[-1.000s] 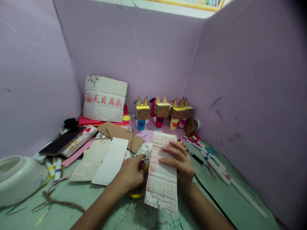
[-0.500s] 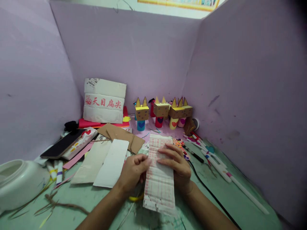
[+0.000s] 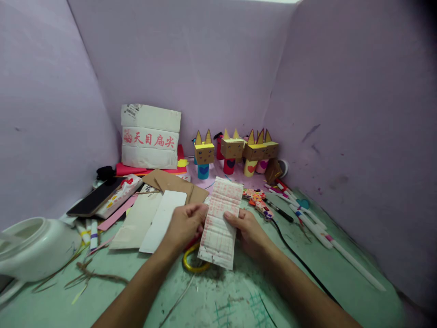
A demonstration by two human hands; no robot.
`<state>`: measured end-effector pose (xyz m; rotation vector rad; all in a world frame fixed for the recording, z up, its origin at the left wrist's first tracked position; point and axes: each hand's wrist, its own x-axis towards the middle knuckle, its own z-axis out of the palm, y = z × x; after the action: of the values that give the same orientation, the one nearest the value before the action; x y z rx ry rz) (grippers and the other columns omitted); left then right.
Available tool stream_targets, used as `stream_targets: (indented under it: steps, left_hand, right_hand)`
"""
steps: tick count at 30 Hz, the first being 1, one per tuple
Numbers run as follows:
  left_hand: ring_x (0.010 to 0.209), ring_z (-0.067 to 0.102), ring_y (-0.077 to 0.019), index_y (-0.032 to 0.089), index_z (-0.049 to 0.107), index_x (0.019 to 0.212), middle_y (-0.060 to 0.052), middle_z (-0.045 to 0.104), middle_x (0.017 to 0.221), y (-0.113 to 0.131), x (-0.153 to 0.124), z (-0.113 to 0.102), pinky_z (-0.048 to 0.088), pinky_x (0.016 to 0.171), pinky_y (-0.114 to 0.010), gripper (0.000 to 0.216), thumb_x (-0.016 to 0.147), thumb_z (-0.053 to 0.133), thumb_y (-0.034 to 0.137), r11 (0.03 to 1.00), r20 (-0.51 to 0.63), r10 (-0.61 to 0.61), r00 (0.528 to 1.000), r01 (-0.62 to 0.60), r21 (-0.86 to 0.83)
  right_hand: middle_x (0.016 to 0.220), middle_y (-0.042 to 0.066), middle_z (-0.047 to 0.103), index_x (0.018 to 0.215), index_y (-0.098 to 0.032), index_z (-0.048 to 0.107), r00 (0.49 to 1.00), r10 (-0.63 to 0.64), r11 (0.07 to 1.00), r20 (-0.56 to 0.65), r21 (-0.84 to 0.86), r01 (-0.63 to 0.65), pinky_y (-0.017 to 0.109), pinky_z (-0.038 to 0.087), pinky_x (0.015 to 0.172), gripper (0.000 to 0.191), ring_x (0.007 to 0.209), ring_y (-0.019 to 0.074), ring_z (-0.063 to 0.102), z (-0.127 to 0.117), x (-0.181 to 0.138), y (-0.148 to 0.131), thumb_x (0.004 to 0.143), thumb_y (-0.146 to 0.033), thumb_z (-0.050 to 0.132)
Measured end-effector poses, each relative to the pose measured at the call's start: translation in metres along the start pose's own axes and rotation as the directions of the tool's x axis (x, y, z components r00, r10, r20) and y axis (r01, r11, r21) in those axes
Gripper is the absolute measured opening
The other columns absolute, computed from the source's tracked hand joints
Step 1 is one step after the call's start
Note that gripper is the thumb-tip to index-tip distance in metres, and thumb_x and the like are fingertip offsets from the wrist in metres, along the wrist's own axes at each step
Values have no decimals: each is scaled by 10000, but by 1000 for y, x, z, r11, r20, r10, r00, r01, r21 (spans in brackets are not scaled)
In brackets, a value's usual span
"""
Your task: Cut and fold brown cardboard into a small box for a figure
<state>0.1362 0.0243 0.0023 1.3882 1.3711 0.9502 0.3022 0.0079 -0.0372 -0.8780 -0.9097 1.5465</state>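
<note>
A long strip of pink-lined ledger paper [image 3: 220, 223] is lifted off the green table [image 3: 239, 296], held by both hands. My left hand [image 3: 184, 225] pinches its left edge, fingers closed. On the right edge my right hand [image 3: 247, 232] grips it, thumb on top. Beneath the paper and my left hand lie scissors with a yellow handle loop [image 3: 193, 264] on the table.
White and brown card strips [image 3: 162, 218] lie left of my hands. A phone [image 3: 94, 198], a white jar [image 3: 32, 248] and twigs sit further left. A printed box [image 3: 150, 136] and cardboard cat figures [image 3: 234, 152] stand at the back. Marker pens [image 3: 307, 223] and a black cable [image 3: 293, 257] lie right.
My left hand let go of the scissors and took the paper's left edge. Both hands then lifted the strip off the table and drew it closer to me.
</note>
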Motion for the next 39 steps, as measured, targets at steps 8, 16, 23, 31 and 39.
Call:
stream_targets:
  steps: [8,16,23,31,39]
  left_hand:
    - [958,545,-510,121,573,995,-268,647,974,-7,19,-65,366,767,-609,590,566,653,519,556,-303,13,953,245,794]
    - [979,584,-421,171,594,784,-183,688,915,-6,27,-75,445,771,-487,294,556,646,349,836,-340,23,940,169,522]
    - [587,635,-208,136,575,885,-58,684,681,-1,12,-32,509,559,-323,455,602,557,491,997,-131,53,990,-60,-47]
    - [779,624,-232,126,643,914,-86,697,869,-19,-6,29,474,692,-316,348,677,593,375,986,-155,167,974,-169,0]
    - [947,606,-256,176,593,1093,-108,655,1069,-26,-11,38,458,800,-338,378,745,572,323,979,-200,184,962,-160,129]
  right_hand:
    - [762,75,728,796,-147,697,991,-16,1000,-130,8,17,372,497,653,373,643,235,651,-7,6,4,533,-395,790]
    - [752,67,725,801,-148,672,995,14,1000,-102,-16,-15,381,488,711,308,676,234,655,-7,6,6,568,-332,756]
    - [790,61,725,801,-167,658,996,21,998,-81,68,-15,396,495,762,256,807,258,662,6,2,12,665,-382,687]
    - [836,49,733,898,-190,676,989,-58,990,-139,122,76,393,498,786,397,873,263,656,10,1,14,705,-535,641]
    - [948,86,713,1005,-169,620,996,-59,992,-63,109,66,367,504,766,515,886,260,653,14,-4,13,666,-553,673]
